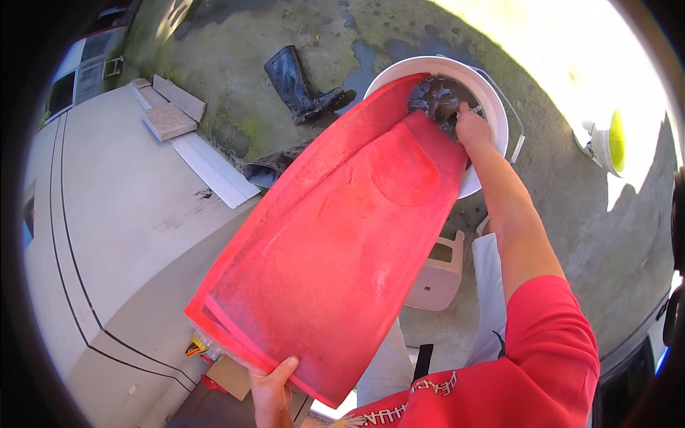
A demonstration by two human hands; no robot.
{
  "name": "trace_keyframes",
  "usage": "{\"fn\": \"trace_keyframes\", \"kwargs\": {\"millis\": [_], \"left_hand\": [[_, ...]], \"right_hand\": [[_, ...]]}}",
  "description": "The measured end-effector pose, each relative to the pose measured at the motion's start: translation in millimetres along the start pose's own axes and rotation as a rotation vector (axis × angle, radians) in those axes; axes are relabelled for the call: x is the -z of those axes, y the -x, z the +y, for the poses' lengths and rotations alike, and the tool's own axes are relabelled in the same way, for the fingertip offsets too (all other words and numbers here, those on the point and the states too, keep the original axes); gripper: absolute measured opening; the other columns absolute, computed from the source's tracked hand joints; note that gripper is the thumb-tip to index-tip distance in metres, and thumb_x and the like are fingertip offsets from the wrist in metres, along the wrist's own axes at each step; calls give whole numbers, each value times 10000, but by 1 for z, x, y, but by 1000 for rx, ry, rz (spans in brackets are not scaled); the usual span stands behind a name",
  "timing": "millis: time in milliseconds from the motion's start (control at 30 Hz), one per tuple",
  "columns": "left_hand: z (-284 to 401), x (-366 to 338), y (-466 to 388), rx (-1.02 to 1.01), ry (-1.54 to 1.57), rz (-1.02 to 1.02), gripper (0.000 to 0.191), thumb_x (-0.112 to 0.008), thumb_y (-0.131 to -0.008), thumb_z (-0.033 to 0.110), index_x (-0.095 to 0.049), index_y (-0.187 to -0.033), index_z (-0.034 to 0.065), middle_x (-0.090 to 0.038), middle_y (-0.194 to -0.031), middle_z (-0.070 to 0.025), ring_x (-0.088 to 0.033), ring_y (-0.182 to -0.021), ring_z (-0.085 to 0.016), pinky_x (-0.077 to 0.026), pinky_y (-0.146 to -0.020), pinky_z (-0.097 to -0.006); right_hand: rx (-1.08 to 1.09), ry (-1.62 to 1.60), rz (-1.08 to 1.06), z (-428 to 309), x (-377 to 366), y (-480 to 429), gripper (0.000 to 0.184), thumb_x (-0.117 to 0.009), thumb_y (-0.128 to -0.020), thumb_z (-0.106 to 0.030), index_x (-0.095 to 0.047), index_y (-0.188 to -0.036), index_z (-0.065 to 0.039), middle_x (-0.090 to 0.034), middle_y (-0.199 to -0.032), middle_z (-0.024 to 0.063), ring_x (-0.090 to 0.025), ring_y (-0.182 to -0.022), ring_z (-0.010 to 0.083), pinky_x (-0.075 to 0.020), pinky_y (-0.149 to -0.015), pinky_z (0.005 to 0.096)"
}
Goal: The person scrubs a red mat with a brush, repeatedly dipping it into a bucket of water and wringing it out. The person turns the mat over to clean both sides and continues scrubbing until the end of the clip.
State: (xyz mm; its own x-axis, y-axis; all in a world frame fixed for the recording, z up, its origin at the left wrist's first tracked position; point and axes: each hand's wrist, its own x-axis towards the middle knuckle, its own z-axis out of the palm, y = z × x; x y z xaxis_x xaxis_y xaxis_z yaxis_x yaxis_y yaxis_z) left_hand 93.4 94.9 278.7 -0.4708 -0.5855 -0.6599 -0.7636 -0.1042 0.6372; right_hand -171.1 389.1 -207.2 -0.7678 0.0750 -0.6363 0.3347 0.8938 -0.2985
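Note:
A long red mat (353,214), wet and dark along its edges, slants across the middle of the view. Its lower end is pinched in my left hand (274,382), with the thumb on top. The upper end runs into a white plastic bucket (497,107) holding dark, murky water (441,101). My right hand (474,127) reaches into this bucket at the water's surface, beside the mat. Its fingertips are partly hidden, so whether they grip anything is unclear.
Black rubber boots lie on the wet concrete, one (299,88) in the open, another (273,166) partly behind the mat. A plastic stool (436,278) stands by my legs. At right is a small bucket (604,142); stone slabs (171,120) rest along the left wall.

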Motion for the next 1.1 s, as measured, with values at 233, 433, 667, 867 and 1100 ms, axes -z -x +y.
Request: {"fn": "trace_keyframes", "kwargs": {"millis": [233, 433, 667, 867, 1100], "left_hand": [[-2, 0, -10, 8, -4, 74, 594, -636, -869, -69, -465, -1421, 72, -582, -1330, -92, -572, -1202, -235, -471, -1035, -400], [20, -20, -17, -20, 4, -130, 594, -631, -871, -88, -452, -1422, 43, -571, -1328, -89, -571, -1190, -207, -466, -1030, -373], [34, -34, 1, -102, -53, -151, 624, -627, -862, -103, -424, -1438, 27, -567, -1324, -88, -566, -1192, -200, -446, -1047, -362], [13, -17, 4, -87, -155, -88, 633, -610, -856, -100, -435, -1444, 57, -567, -1352, -110, -573, -1216, -253, -476, -1040, -402], [-2, -5, 5, -63, -106, -22, 632, -606, -863, -100, -429, -1451, 51, -551, -1384, -121, -563, -1236, -261, -478, -1046, -421]], "right_hand": [[229, -355, -263, -74, -13, 160, 501, -457, -1007, -254, -411, -1460, -46, -678, -1037, 276, -660, -998, 427, -500, -876, 520], [746, -503, -439, -115, 121, 400, 584, -550, -984, -242, -346, -1504, -70, -587, -644, 208, -612, -537, 372, -495, -509, 491], [456, -11, -336, -84, 38, 225, 518, -354, -1002, -139, -323, -1501, -2, -719, -903, 196, -719, -826, 362, -561, -671, 486], [97, 280, -202, 19, -31, 13, 333, -469, -993, -175, -717, -1201, -98, -713, -1209, 101, -706, -1078, 277, -586, -824, 409], [184, 61, -483, -23, -8, 98, 376, -505, -966, -208, -624, -1272, -24, -685, -1197, 203, -672, -1103, 355, -537, -915, 449]]}}
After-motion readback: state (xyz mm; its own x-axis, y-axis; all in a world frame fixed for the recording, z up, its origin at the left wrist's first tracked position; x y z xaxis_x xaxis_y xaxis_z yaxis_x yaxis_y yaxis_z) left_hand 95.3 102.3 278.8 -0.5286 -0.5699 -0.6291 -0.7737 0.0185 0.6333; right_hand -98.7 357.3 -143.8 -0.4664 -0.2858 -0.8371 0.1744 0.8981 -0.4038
